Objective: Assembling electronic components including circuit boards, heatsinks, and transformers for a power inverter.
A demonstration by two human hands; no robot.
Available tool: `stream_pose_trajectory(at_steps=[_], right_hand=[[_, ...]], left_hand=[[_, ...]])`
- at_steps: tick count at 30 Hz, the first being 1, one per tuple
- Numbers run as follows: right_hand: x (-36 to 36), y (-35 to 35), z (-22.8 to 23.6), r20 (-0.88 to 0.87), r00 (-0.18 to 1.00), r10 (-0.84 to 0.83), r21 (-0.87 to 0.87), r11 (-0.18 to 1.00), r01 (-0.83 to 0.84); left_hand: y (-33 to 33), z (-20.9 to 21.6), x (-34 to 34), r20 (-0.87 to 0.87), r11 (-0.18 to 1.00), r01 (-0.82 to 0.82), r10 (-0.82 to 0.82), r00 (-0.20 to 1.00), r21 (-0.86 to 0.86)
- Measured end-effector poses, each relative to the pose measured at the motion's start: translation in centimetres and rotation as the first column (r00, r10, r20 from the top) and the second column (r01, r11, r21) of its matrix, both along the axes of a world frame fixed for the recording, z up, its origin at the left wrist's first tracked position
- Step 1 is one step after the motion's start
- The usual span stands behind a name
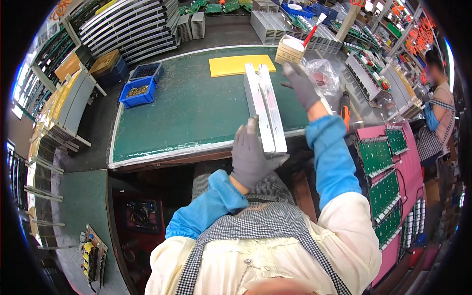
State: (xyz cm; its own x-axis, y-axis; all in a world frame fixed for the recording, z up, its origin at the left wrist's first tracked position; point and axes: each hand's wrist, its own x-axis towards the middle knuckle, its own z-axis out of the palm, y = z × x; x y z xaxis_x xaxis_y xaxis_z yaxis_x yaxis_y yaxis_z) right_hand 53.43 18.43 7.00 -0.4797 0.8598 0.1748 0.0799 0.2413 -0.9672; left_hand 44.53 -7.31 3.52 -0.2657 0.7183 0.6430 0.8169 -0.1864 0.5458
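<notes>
Over the near edge of the bench [187, 118]: two white bars [273, 108], left hand [250, 158] grasping near ends. I note right hand [303, 89] fingers released, near small carton [289, 53].

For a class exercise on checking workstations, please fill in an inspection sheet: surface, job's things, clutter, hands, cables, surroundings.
Surface: green tabletop, pale edging, scuffed.
Job's things: two long white bars side by side, far ends over a yellow sheet.
Clutter: blue bin of small brass-coloured pieces; cardboard box; clear plastic bag; orange-and-black tool.
Hands: both grey-gloved; left hand touches the bars' near end; right hand is raised beside their far end, nothing seen in it.
Cables: thin dark cable near green circuit boards, right.
Surroundings: another person, right; stacked pale panels, upper left.
</notes>
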Motion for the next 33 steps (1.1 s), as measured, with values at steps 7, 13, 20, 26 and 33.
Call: stream_pose_trajectory(at_steps=[7, 13, 20, 26, 33], right_hand=[[-8.2, 6.9, -3.9, -0.079, 0.943, 0.323, -0.216, 0.918, -0.333], [-5.0, 3.0, -5.1, -0.197, 0.934, 0.3, -0.298, 0.889, -0.348], [-1.8, -0.6, -1.9, -0.204, 0.979, -0.026, -0.172, 0.985, -0.01], [1.5, 0.0, -3.2, -0.216, 0.95, -0.225, -0.164, 0.968, 0.192], [1.4, 0.1, -4.9, -0.129, 0.992, 0.006, -0.322, 0.945, -0.048]], left_hand=[[-3.4, -1.0, -9.9, 0.291, 0.961, 0.275, -0.253, 0.923, -0.035], [-1.4, 2.3, -21.9, 0.625, 0.945, 0.307, -0.175, 0.76, -0.109], [5.5, 1.5, -24.2, 0.599, 0.875, 0.457, -0.283, 0.749, -0.158], [6.2, -0.9, -22.9, 0.7, 0.969, 0.243, -0.196, 0.687, 0.033], [5.1, -0.8, -19.7, 0.823, 0.963, 0.269, -0.137, 0.551, -0.02]])
